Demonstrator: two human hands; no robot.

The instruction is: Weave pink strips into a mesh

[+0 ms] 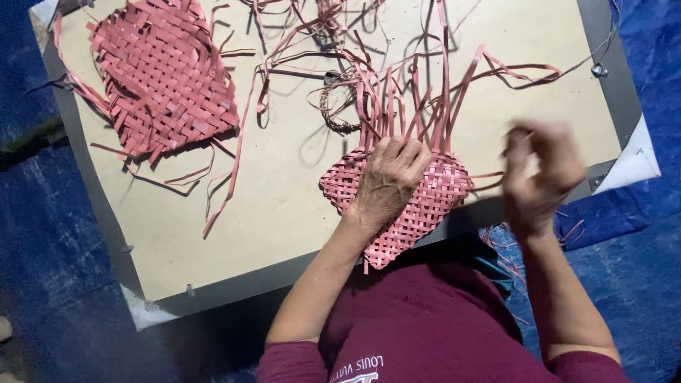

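My left hand (386,181) lies flat, fingers together, pressing down on a small pink woven mat (433,198) at the near edge of a tan board (284,191). Loose pink strips (425,106) rise from the mat's far edge in a fan. My right hand (535,170) is lifted to the right of the mat and blurred; its fingers look curled, and whether they pinch a strip I cannot tell.
A larger finished pink woven mat (159,74) lies at the board's far left. Tangled loose strips (312,42) spread across the far middle, with a small coiled ring (337,106) among them. Blue tarp (50,234) surrounds the board.
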